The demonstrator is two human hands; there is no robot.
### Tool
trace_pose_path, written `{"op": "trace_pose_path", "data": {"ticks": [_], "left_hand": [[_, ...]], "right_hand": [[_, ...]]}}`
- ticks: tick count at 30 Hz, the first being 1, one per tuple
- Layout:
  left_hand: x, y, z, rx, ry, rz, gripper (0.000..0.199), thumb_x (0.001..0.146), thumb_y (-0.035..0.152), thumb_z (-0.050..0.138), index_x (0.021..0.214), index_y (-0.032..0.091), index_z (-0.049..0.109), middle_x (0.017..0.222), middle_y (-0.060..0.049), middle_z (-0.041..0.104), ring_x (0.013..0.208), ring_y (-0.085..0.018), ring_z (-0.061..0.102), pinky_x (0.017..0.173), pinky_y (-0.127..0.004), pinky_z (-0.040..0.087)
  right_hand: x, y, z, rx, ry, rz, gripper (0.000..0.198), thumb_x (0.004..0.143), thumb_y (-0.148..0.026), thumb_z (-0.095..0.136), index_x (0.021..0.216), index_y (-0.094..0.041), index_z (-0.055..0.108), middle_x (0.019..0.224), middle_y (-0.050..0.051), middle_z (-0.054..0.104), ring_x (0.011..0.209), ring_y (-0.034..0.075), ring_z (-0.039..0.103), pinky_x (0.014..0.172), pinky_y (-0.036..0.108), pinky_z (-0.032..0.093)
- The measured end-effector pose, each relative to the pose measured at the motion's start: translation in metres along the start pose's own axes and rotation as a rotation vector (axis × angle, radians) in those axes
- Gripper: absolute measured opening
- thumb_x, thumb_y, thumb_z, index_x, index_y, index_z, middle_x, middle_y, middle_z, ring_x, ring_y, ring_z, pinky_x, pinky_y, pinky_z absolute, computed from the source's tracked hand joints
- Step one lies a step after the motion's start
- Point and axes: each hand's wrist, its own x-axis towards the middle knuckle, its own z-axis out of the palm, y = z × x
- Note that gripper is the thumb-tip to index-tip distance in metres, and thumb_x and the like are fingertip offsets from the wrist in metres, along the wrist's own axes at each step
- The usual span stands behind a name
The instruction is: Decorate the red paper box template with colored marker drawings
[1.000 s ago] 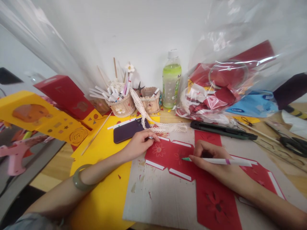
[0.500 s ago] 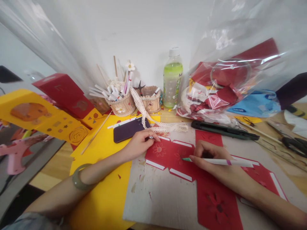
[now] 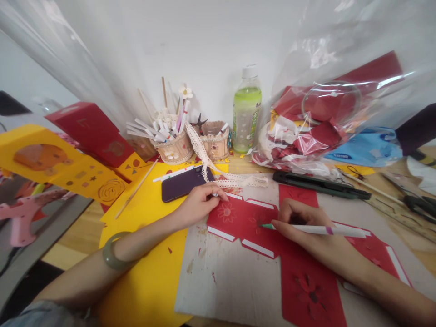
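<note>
Card on cardboard, phone to its left, knife behind, bottle farther back

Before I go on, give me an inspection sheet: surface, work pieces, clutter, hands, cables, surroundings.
Surface: grey cardboard overlapping a yellow sheet, on a wooden table; small scraps lie about.
Work pieces: red card, lying flat, with white strips along its flaps; pen, its green tip at a flower drawing.
Clutter: phone on the yellow sheet, lace across its right end; cutter near the cardboard's far edge; scissors farther right.
Hands: left hand has its fingertips on the red card's end; right hand grips the pen.
Cables: a dark cord seems to run below the glue gun.
Surroundings: pale wall behind; bottle, two small baskets and a plastic bag of scraps before it.
</note>
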Motion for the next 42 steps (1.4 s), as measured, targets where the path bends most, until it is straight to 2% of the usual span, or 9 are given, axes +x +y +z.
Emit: {"op": "trace_pose_path", "data": {"ticks": [21, 30, 42], "left_hand": [[-0.0006, 0.0004, -0.0002, -0.013, -0.007, 0.014, 0.028, 0.072, 0.002, 0.043, 0.077, 0.017, 0.066, 0.086, -0.002, 0.065, 0.085, -0.016, 0.06, 0.079, -0.029, 0.045], [-0.0003, 0.0027, -0.0013, -0.002, -0.014, -0.001, 0.029, 0.072, 0.001, 0.043, 0.076, 0.017, 0.066, 0.087, -0.001, 0.066, 0.089, -0.016, 0.059, 0.083, -0.03, 0.045], [-0.0005, 0.0018, -0.0005, -0.012, -0.007, 0.009, 0.028, 0.073, 0.0, 0.043, 0.077, 0.016, 0.066, 0.086, -0.002, 0.065, 0.086, -0.015, 0.059, 0.081, -0.028, 0.044]], "right_hand": [[0.0004, -0.0021, 0.0006, -0.017, 0.015, -0.006, 0.028, 0.083, -0.036, 0.055, 0.063, -0.022, 0.041, 0.06, -0.004, 0.045, 0.054, 0.012, 0.039, 0.047, 0.024, 0.029], [0.001, -0.0048, 0.0007, -0.013, 0.003, 0.0, 0.027, 0.083, -0.038, 0.055, 0.065, -0.022, 0.043, 0.062, -0.003, 0.047, 0.056, 0.012, 0.04, 0.048, 0.024, 0.031], [0.0008, -0.0024, -0.0001, -0.014, 0.024, 0.001, 0.027, 0.083, -0.035, 0.055, 0.063, -0.022, 0.041, 0.059, -0.003, 0.045, 0.055, 0.012, 0.038, 0.047, 0.024, 0.029]]}}
